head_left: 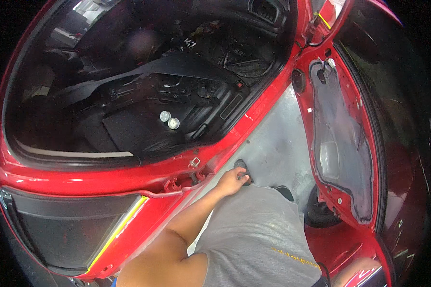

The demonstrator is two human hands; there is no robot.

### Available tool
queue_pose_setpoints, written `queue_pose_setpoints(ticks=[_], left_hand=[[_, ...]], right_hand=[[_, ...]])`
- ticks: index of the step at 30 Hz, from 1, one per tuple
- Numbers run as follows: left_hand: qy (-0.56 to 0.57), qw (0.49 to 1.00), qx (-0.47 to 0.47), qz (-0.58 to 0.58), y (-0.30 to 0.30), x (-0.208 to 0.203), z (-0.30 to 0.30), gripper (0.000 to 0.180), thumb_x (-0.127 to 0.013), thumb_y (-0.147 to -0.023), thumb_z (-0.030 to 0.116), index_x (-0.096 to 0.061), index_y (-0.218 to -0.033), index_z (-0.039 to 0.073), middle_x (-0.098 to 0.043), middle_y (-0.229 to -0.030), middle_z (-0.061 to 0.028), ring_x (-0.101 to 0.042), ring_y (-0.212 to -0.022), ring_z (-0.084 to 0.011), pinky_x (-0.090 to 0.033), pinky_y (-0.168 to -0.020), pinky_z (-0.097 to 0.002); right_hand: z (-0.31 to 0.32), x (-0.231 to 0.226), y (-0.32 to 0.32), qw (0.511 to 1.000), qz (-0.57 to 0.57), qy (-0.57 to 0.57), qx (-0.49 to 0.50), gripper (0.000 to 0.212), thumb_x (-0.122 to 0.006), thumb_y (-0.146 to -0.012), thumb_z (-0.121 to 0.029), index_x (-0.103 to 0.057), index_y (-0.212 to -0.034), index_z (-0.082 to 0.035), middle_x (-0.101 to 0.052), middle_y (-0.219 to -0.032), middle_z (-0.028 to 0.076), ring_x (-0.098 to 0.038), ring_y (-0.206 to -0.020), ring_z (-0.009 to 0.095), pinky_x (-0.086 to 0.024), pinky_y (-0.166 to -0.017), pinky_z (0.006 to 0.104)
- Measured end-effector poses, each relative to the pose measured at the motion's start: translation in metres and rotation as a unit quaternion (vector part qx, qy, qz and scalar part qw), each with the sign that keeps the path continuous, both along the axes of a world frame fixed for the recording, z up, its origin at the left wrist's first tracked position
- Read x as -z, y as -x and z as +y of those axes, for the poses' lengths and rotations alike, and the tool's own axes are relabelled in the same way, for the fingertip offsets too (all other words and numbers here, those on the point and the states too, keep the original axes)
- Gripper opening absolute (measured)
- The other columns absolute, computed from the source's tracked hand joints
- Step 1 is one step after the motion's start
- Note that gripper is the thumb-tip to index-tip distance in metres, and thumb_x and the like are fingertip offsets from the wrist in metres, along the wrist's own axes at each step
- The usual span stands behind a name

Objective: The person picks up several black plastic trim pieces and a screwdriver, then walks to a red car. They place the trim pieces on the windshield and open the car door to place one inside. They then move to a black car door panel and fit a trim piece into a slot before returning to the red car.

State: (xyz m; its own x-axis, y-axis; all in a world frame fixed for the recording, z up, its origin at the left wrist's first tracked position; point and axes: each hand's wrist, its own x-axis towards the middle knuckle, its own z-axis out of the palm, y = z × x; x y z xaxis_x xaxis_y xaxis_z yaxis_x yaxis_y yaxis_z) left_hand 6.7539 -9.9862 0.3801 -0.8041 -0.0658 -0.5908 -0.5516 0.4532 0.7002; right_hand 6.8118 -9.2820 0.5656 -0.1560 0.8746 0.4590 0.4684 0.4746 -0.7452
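My left hand (233, 182) hangs in front of my grey shirt, over the floor between the red car body and the opened door. Its fingers are loosely bent and apart, with nothing visible in them. It is nearest to the red door sill (246, 119) but does not touch it. My right arm (357, 270) shows only as a short piece at the lower right, beside the red door (333, 239); the right hand itself is out of sight. The door's inner side is bare of trim, with a grey sheet (342, 134) over it.
Inside the dark cabin, two small round whitish pieces (169, 119) lie on the black floor. A black strip-like part (148, 67) spans the interior. Yellow tape (117, 234) runs along the rear window edge. My shoe (242, 167) stands on the grey floor (282, 138).
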Motion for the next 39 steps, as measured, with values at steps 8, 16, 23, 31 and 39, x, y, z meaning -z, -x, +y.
queue_pose_setpoints(ticks=[8, 16, 23, 31, 39], left_hand=[[0.010, 0.999, -0.042, -0.019, 0.016, 0.015, -0.018, 0.051, -0.070, -0.097, 0.041, -0.064, -0.133, 0.005, -0.073, -0.119, -0.0220, -0.071, -0.111, -0.0361, -0.055, -0.095, -0.0448], [0.033, 0.974, -0.213, 0.062, 0.045, 0.014, -0.024, 0.055, -0.071, -0.098, 0.041, -0.061, -0.134, 0.002, -0.072, -0.120, -0.0209, -0.071, -0.108, -0.0325, -0.055, -0.096, -0.0440], [-0.053, 0.802, -0.524, 0.282, 0.165, 0.004, -0.128, 0.026, -0.070, -0.101, 0.030, -0.067, -0.119, 0.011, -0.064, -0.091, 0.0023, -0.056, -0.080, -0.0085, -0.047, -0.071, -0.0264], [-0.095, 0.676, -0.706, 0.189, 0.240, -0.083, -0.369, 0.084, -0.077, -0.089, 0.060, -0.057, -0.137, -0.006, -0.061, -0.140, -0.0202, -0.065, -0.115, -0.0325, -0.054, -0.089, -0.0435], [-0.133, 0.668, -0.692, 0.239, 0.263, -0.087, -0.428, 0.050, -0.063, -0.106, 0.024, -0.048, -0.140, -0.009, -0.061, -0.132, -0.0233, -0.066, -0.117, -0.0396, -0.059, -0.098, -0.0524]], right_hand=[[-0.016, 0.118, -0.030, 0.980, -0.045, 0.049, -0.186, 0.063, -0.033, -0.114, -0.045, -0.045, -0.149, 0.005, -0.055, -0.145, 0.024, -0.058, -0.126, 0.035, -0.047, -0.108, 0.0465], [0.007, 0.259, -0.078, 0.561, -0.326, 0.733, -0.204, 0.029, -0.060, -0.104, -0.050, -0.060, -0.107, -0.022, -0.052, -0.074, -0.005, -0.052, -0.058, 0.012, -0.035, -0.040, 0.0316], [-0.159, 0.238, 0.019, 0.627, -0.461, 0.469, -0.417, 0.019, -0.067, -0.101, -0.032, -0.066, -0.108, -0.015, -0.062, -0.085, -0.001, -0.061, -0.066, 0.012, -0.043, -0.050, 0.0279], [-0.195, 0.253, 0.154, 0.569, -0.470, 0.447, -0.505, 0.028, -0.070, -0.100, -0.027, -0.068, -0.116, -0.004, -0.068, -0.097, 0.005, -0.067, -0.089, 0.015, -0.059, -0.078, 0.0342], [-0.273, 0.230, 0.316, 0.560, -0.481, 0.353, -0.575, 0.019, -0.071, -0.099, -0.021, -0.068, -0.107, -0.004, -0.071, -0.092, 0.004, -0.065, -0.082, 0.014, -0.054, -0.073, 0.0304]])
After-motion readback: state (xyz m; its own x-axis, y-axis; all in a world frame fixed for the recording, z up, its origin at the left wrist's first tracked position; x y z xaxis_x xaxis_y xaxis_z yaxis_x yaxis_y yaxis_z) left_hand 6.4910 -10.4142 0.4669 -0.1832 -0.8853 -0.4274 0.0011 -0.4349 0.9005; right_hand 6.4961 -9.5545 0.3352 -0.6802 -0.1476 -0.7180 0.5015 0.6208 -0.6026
